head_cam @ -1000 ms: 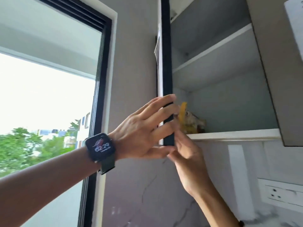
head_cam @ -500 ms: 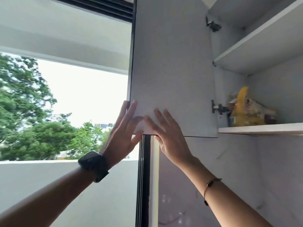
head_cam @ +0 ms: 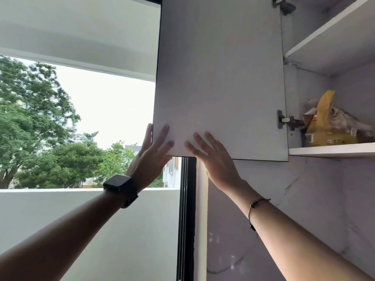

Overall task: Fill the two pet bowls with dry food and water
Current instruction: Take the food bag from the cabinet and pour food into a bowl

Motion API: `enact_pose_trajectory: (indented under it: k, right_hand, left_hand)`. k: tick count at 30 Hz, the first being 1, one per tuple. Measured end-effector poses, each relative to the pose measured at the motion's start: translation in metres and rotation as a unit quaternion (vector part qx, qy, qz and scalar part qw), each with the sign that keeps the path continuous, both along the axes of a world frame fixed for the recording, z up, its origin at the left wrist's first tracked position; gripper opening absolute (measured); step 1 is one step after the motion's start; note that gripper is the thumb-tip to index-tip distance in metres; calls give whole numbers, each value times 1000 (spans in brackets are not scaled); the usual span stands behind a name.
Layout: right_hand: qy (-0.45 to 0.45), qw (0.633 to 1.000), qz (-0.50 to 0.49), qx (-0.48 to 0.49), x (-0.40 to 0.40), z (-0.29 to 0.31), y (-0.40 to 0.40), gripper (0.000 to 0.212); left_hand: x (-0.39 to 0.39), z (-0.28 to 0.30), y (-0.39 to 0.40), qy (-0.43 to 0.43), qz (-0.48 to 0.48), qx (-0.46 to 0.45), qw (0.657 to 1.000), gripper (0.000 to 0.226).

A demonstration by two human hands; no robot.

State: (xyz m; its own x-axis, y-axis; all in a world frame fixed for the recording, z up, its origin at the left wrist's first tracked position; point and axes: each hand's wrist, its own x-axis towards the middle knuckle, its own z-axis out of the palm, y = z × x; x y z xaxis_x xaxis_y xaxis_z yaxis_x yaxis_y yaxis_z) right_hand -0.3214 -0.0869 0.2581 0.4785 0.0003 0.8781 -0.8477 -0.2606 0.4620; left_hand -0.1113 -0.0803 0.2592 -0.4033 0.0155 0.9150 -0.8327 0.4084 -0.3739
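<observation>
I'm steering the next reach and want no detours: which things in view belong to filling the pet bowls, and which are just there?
Belongs to the job:
- yellow food bag on the cabinet's lower shelf
- open cabinet door
- left hand and right hand, both flat on the door

Just there:
- bare upper shelf
- door hinge
- window
- wristwatch
- bracelet

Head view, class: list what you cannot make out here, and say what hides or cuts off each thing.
- Bag on the lower shelf: its print is too small to read, and the right edge cuts it off.
- Pet bowls: not in the frame.
- Upper shelf: seen from below, so its top is hidden.
- Watch face: turned away and dark.
- Palms of left hand and right hand: pressed flat against the door.
</observation>
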Motion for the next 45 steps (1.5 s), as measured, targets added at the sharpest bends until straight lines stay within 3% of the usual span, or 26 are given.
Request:
enact_pose_trajectory:
  k: [6, 9, 11, 16, 20, 25, 30, 34, 35, 38, 41, 42, 44, 45]
  right_hand:
    - [23, 1000, 1, 12, -14, 3, -11, 56]
    - [28, 999, -6, 46, -19, 7, -10, 67]
    - [35, 997, -13, 65, -23, 11, -7, 58]
    - [37, 995, -55, 68, -56, 18, 26, 26]
    - [30, 985, -160, 51, -108, 15, 76, 21]
    - [64, 920, -387, 25, -176, 25, 164, 25]
    - [90, 785, -611, 56, -221, 39, 259, 24]
    - [84, 627, -764, 123, -239, 49, 326, 11]
    - [101, 607, -776, 137, -241, 50, 338, 11]
    - [174, 576, -782, 164, -245, 55, 355, 16]
    - [229, 560, -772, 196, -244, 70, 356, 12]
    - [221, 536, -781, 234, -240, 73, 355, 15]
    - [201, 516, -786, 275, -229, 81, 353, 26]
    - [198, 536, -771, 282, -227, 82, 353, 28]
  left_hand:
    - [-9, -11, -15, 79, -7, -10, 997, 47]
    - [-29, -20, -16, 112, 31, -34, 993, 35]
    - [-51, -23, -8, 116, 32, -18, 993, 33]
    - [-118, -20, 7, 81, -61, 63, 993, 45]
    - [-170, -9, 22, 100, -195, 141, 966, 49]
    - [-248, -11, 64, 88, -385, 253, 883, 48]
    - [-325, -15, 121, 14, -495, 323, 807, 46]
    - [-375, -23, 181, -34, -602, 348, 718, 45]
    - [-385, -25, 195, -48, -625, 360, 691, 46]
    - [-407, -28, 238, -61, -696, 426, 574, 44]
    - [-413, -24, 267, 39, -756, 518, 397, 34]
    - [-414, -22, 272, 77, -765, 541, 340, 34]
    - [-413, -18, 281, 130, -775, 565, 251, 36]
    - [-412, -18, 286, 147, -779, 569, 220, 37]
